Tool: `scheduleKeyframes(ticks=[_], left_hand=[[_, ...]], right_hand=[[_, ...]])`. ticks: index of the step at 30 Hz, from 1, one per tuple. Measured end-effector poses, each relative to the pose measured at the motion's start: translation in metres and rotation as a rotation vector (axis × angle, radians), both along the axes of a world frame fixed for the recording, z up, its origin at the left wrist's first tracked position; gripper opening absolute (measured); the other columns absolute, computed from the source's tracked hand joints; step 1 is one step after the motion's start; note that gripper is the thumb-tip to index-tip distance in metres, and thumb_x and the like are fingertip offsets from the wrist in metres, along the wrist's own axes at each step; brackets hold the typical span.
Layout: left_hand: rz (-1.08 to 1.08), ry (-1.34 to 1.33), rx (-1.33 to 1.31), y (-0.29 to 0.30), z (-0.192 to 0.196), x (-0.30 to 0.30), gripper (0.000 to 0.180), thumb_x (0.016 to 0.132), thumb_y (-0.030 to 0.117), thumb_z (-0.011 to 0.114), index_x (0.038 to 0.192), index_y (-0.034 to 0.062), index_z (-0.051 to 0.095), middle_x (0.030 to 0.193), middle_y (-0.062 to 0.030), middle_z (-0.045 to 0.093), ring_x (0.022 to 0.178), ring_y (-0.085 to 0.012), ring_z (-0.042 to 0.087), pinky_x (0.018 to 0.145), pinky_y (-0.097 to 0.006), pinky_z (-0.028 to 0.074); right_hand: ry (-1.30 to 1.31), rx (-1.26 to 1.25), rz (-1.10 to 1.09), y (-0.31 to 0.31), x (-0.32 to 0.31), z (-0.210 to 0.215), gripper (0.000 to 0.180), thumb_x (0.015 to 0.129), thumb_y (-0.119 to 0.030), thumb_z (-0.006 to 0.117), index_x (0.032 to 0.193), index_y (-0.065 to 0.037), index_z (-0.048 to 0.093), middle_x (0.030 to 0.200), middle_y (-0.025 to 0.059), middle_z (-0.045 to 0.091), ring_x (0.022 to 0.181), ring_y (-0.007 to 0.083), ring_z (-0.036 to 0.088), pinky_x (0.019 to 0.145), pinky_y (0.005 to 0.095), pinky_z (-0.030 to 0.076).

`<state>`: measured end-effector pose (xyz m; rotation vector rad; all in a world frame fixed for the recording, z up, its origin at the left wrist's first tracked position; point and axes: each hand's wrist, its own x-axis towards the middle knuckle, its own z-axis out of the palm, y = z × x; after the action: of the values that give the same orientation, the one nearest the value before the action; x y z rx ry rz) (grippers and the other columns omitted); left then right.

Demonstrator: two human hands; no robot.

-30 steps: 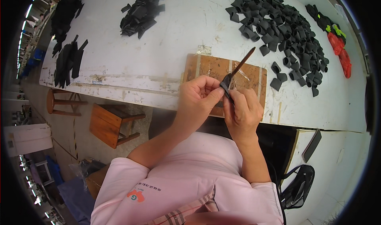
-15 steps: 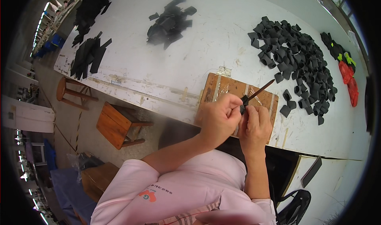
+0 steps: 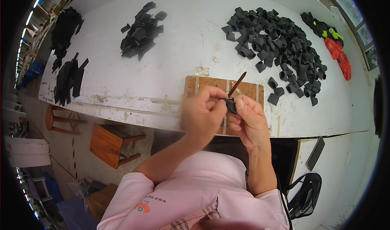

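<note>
A small black fabric piece (image 3: 230, 105) is pinched between my two hands, above the front of a wooden board. My left hand (image 3: 203, 114) is closed, thumb and fingertips on the piece's left end. The back of that hand is smeared by motion. My right hand (image 3: 252, 118) grips the right end between thumb and curled fingers. Just behind the fabric a thin brown pointed stick (image 3: 237, 85) slants up and to the right. Its lower end is hidden by my hands and the fabric, so I cannot tell what holds it.
The taped wooden board (image 3: 258, 92) lies at the white table's (image 3: 183, 43) front edge. Many folded black loops (image 3: 280, 47) spread at the right. Flat black strips (image 3: 140, 33) are heaped farther left. A red plastic bag (image 3: 338, 57) lies far right; a wooden stool (image 3: 109, 144) stands below left.
The whole view has shifted, so the table's contents sit farther left. The stick looks steeper. My right hand has turned, showing more of its fingers, and the black piece lies lower against the stick.
</note>
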<state>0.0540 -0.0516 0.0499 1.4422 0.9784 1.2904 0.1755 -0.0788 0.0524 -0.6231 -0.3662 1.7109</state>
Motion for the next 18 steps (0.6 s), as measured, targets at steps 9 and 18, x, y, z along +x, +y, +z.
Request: scheduleKeyframes(ticks=[9, 18], left_hand=[[-0.807, -1.233, -0.949, 0.053, 0.01, -0.012, 0.015, 0.085, 0.003, 0.042, 0.1, 0.0022, 0.048, 0.073, -0.0069, 0.055, 0.031, -0.0022, 0.029, 0.031, -0.017, 0.022], [-0.631, -1.102, -0.891, 0.049, 0.005, -0.005, 0.014, 0.082, 0.001, 0.05, 0.096, 0.0034, 0.049, 0.066, -0.0018, 0.052, 0.036, -0.0031, 0.033, 0.035, -0.018, 0.024]], right_hand=[[-0.489, 0.294, 0.169, 0.058, 0.031, 0.017, 0.023, 0.082, -0.027, 0.059, 0.08, -0.005, 0.054, 0.062, -0.0042, 0.043, 0.05, 0.0033, 0.033, 0.043, 0.0158, 0.025], [-0.539, 0.369, 0.127, 0.052, 0.03, 0.007, 0.027, 0.084, -0.029, 0.057, 0.076, -0.003, 0.052, 0.066, -0.002, 0.045, 0.053, 0.0045, 0.035, 0.045, 0.0171, 0.027]])
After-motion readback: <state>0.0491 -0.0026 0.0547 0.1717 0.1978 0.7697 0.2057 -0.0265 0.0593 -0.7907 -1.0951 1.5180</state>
